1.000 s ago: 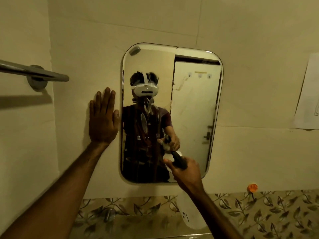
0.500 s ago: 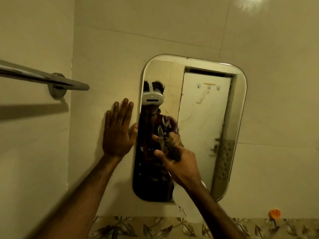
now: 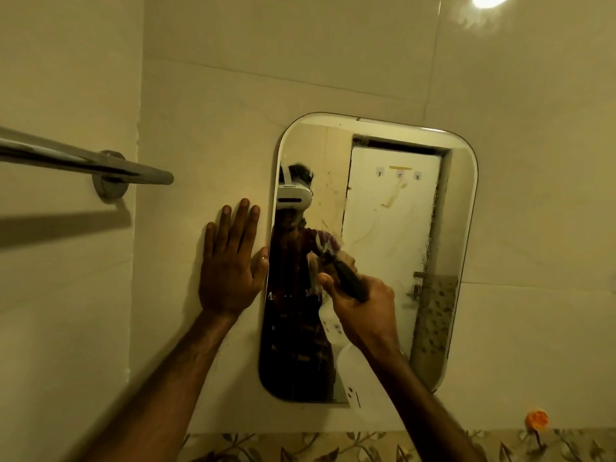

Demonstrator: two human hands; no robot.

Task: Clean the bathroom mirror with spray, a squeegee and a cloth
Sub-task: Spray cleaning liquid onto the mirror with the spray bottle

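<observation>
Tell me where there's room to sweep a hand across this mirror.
Free: upper and right glass of the rounded wall mirror, above the right hand, and the beige tile wall right of it. Crowded: lower centre, where the right hand grips the white spray bottle; left rim, where the left hand presses flat on the wall.

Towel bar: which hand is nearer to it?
Left. The left hand presses flat on the wall between towel bar and mirror; the right hand grips the spray bottle before the mirror.

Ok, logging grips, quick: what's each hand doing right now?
Left hand: open, flat on the wall beside the mirror.
Right hand: gripping the spray bottle.
</observation>
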